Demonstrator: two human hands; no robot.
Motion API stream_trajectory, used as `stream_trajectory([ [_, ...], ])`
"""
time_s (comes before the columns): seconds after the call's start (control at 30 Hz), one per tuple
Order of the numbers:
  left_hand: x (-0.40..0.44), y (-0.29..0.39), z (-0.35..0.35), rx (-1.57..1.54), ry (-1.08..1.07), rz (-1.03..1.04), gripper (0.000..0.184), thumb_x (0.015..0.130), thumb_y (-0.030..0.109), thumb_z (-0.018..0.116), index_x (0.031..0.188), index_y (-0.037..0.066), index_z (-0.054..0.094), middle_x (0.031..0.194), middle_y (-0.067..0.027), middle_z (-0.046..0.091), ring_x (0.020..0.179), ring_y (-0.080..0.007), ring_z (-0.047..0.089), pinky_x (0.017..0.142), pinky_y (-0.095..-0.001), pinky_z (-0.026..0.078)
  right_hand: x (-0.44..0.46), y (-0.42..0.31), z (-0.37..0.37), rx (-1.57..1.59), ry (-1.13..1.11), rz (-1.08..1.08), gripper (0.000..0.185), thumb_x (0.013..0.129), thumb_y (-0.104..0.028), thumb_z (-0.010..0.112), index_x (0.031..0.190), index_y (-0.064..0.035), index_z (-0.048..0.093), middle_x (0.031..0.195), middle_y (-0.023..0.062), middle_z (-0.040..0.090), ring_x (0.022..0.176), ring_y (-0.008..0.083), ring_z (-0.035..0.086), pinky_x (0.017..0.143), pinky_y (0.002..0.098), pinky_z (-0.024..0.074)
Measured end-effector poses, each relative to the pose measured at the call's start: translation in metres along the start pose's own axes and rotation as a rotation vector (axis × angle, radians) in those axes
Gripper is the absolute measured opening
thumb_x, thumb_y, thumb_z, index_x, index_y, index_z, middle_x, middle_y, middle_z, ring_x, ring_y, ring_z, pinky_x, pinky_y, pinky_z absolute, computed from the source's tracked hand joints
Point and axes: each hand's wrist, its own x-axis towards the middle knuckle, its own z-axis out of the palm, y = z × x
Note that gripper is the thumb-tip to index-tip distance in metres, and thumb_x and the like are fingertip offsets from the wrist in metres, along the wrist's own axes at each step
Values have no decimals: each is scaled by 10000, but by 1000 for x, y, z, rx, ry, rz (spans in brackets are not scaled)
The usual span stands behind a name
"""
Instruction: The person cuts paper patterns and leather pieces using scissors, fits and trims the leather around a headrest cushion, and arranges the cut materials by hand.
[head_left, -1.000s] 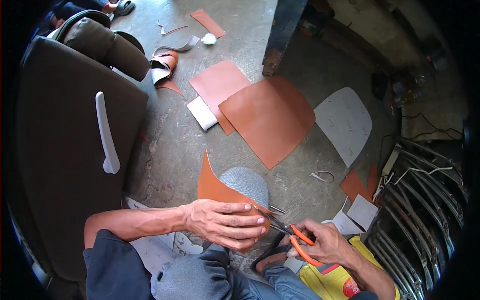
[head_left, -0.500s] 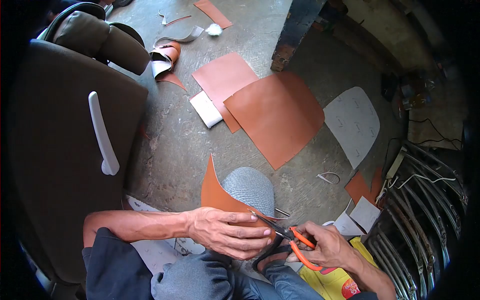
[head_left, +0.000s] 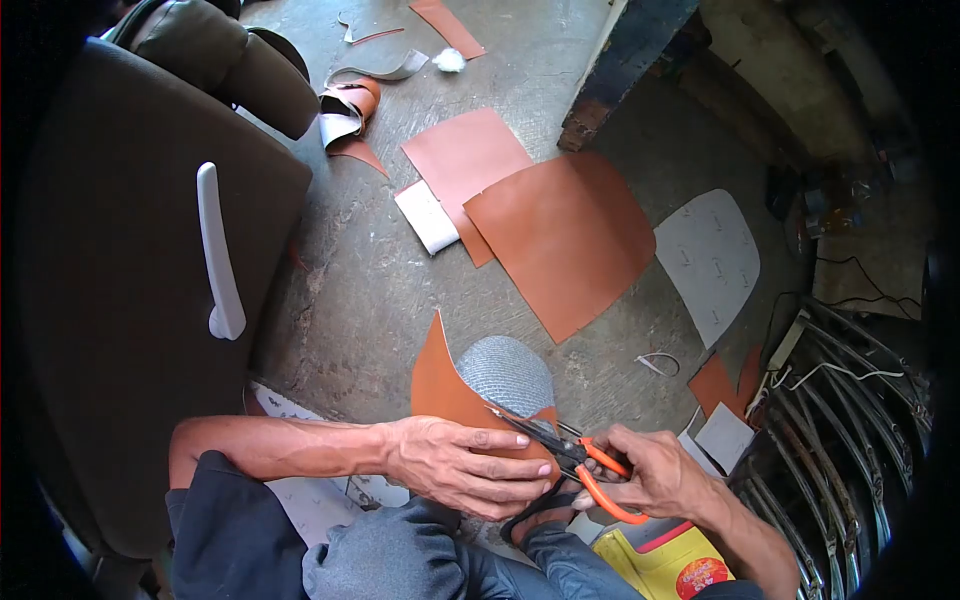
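Observation:
My left hand (head_left: 470, 465) lies over a piece of brown leather-like sheet (head_left: 437, 375), fingers pressing it from above. One pointed corner of the sheet sticks up to the left. In my right hand (head_left: 655, 475) is a pair of scissors (head_left: 612, 492) with orange handles and dark blades. The blades lie at the sheet's edge, just beyond my left fingertips. Behind the sheet is a rounded grey object with a woven-looking surface (head_left: 505, 372), partly hidden by it.
Larger brown sheets (head_left: 560, 245), a white roll (head_left: 427, 217) and a pale rounded panel (head_left: 712, 260) lie on the concrete floor. A dark chair-like piece (head_left: 150, 250) with a white handle (head_left: 215, 255) stands at left. Metal frames (head_left: 830, 440) stack at right, near a yellow packet (head_left: 650, 565).
The scissors have moved up and left along the sheet's edge, their tips now past my left fingertips. The whole view has shifted slightly.

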Motion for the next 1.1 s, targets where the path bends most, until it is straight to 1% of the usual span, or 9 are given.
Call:
stream_trajectory([
  [0.07, 2, -1, -1, 9, 1, 15, 330, 886, 238, 573, 1204, 153, 601, 1445, -117, 533, 1414, -230, 455, 1203, -437, 350, -1, 2, -2, -35, -57, 53, 560, 764, -450, 867, 973, -7, 595, 691, 125, 615, 641, 286, 674, 584, 387, 523],
  [0.27, 0, 1, -3, 26, -20, 19, 348, 883, 237, 581, 1224, 167, 590, 1446, -102, 531, 1423, -223, 440, 1214, -446, 336, 5, 4, -10, -37, -79, 29, 538, 770, -453, 862, 924, -11, 596, 690, 141, 620, 622, 284, 672, 564, 380, 512],
  [0.3, 1, 1, -3, 22, -22, 23, 348, 883, 237, 581, 1224, 167, 590, 1446, -102, 531, 1423, -223, 440, 1214, -446, 336, 6, 4, -12, -56, -97, 16, 562, 780, -487, 845, 968, -10, 615, 712, 142, 639, 631, 287, 677, 567, 383, 513],
  [0.37, 3, 1, -3, 18, -50, 8, 280, 922, 209, 606, 1201, 223, 627, 1392, 5, 598, 1355, -172, 520, 1157, -419, 397, 11, -4, -16, -36, -101, 11, 581, 784, -505, 835, 991, -5, 622, 720, 142, 645, 637, 292, 679, 575, 393, 515],
  [0.53, 6, 3, -6, 4, -73, -8, 289, 911, 223, 610, 1200, 226, 625, 1386, 10, 591, 1368, -162, 504, 1177, -460, 380, 27, -11, -21, -50, -124, -56, 630, 798, -543, 806, 1044, 10, 632, 746, 147, 664, 654, 310, 683, 601, 424, 520],
  [0.6, 5, 4, -7, -1, -79, -23, 298, 902, 228, 612, 1200, 228, 622, 1390, 17, 584, 1375, -158, 494, 1186, -479, 369, 31, -13, -25, -107, -173, -30, 615, 801, -539, 806, 1001, 12, 622, 728, 165, 661, 652, 317, 681, 602, 441, 510],
  [0.77, 2, 8, -5, 59, -83, 6, 350, 872, 244, 611, 1221, 246, 589, 1432, 42, 544, 1411, -146, 449, 1192, -585, 313, 34, -10, -33, -136, -231, -11, 591, 811, -532, 801, 928, 10, 597, 648, 171, 626, 600, 338, 659, 569, 449, 486],
  [0.97, 1, 8, -7, 31, -94, -9, 327, 878, 240, 613, 1203, 263, 585, 1451, 31, 529, 1427, -145, 427, 1200, -604, 281, 41, -14, -42, -194, -257, -48, 579, 816, -525, 798, 900, 8, 587, 609, 164, 600, 563, 346, 639, 550, 441, 479],
  [1.1, -2, 9, -2, 47, -61, -17, 302, 893, 239, 604, 1194, 252, 593, 1451, 21, 532, 1422, -151, 435, 1198, -587, 300, 48, -22, -46, -249, -312, -19, 602, 806, -557, 790, 894, 3, 588, 614, 164, 606, 570, 335, 644, 555, 439, 483],
])
